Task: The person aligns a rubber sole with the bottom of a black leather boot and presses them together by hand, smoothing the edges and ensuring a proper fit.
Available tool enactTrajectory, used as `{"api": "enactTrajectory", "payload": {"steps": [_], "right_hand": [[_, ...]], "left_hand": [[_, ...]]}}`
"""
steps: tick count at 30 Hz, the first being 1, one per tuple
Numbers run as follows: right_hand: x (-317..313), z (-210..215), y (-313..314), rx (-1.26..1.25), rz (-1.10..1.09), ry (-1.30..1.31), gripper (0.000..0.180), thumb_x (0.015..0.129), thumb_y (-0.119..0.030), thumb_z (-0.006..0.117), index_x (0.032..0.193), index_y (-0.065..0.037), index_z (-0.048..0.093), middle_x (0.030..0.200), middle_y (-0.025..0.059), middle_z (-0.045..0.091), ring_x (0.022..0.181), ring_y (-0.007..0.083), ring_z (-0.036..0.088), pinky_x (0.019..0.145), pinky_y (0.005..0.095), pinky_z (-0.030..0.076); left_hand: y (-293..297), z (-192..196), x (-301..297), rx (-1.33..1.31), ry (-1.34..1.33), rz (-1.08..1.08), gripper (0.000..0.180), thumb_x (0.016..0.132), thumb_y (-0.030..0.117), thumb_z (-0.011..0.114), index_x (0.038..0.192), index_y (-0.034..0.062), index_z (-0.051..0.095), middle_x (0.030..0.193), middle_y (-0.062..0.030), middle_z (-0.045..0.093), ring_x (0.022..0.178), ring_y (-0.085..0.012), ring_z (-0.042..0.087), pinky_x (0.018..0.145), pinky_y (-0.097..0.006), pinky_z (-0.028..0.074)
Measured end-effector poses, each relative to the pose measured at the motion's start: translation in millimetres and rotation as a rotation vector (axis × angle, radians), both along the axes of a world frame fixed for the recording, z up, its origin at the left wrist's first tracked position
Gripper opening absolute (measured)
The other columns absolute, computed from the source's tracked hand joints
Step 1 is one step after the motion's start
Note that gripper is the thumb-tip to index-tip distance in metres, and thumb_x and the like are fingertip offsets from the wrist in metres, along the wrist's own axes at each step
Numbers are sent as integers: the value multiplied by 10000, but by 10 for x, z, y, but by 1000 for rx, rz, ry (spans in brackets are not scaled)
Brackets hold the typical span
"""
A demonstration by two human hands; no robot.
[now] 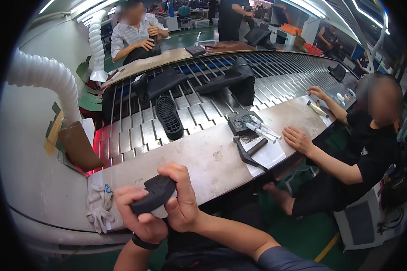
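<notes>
Close in front of me, above the near edge of the bench, I hold a black shoe sole (154, 195) seen partly end-on. My left hand (141, 216) is closed around its left end, with a dark band on the wrist. The fingers of my right hand (183, 198) wrap over its right end. A second black sole (169, 118), its hollow gridded side up, lies on the metal slats just beyond the bench. Black boots (234, 81) lie on the conveyor behind it, with more black boot uppers (160, 83) to the left.
White gloves (99, 207) lie left of my hands. A hammer (245, 156), syringes (263, 132) and a dark block (239, 124) sit on the bench (203, 162) to the right. A co-worker's hand (298, 140) rests there. White ducts (49, 74) hang at left; another person works across the conveyor.
</notes>
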State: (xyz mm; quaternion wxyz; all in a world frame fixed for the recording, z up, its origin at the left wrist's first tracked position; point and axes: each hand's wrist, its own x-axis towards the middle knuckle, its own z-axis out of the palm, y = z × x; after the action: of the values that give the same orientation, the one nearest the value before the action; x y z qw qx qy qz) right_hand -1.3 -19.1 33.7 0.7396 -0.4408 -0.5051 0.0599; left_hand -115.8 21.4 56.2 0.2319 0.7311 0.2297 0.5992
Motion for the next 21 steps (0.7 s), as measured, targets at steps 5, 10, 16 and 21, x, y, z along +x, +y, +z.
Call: {"api": "enactTrajectory", "payload": {"steps": [5,10,16,21], "right_hand": [[-61,-85,-52,15,46,-22,614,1104,-595,516,1200,6,598,1092,206,603,980,373,594,851,455,496],[-83,-174,-249,-67,81,-102,621,1091,-619,547,990,-10,624,818,129,618,688,302,604,626,393,479],[-164,-455,-446,-379,204,18,645,1097,-602,555,955,22,626,797,144,600,672,314,612,609,387,476],[-129,-501,-433,-445,266,36,633,1102,-594,559,970,21,631,790,133,612,674,298,626,620,377,486]], "left_hand": [[-199,-93,-95,-174,-126,-106,762,1038,788,456,990,31,529,913,-108,545,780,-182,540,728,-316,458],[-346,-256,-290,-476,-215,-287,774,1015,802,506,922,33,502,846,-63,505,750,-148,490,704,-306,432],[-268,-583,-441,-719,-164,-377,779,1039,797,471,853,41,478,819,-66,534,738,-135,472,691,-304,379],[-157,-667,-391,-784,-242,-473,752,1061,759,482,839,41,476,798,-66,523,734,-145,462,689,-321,374]]}}
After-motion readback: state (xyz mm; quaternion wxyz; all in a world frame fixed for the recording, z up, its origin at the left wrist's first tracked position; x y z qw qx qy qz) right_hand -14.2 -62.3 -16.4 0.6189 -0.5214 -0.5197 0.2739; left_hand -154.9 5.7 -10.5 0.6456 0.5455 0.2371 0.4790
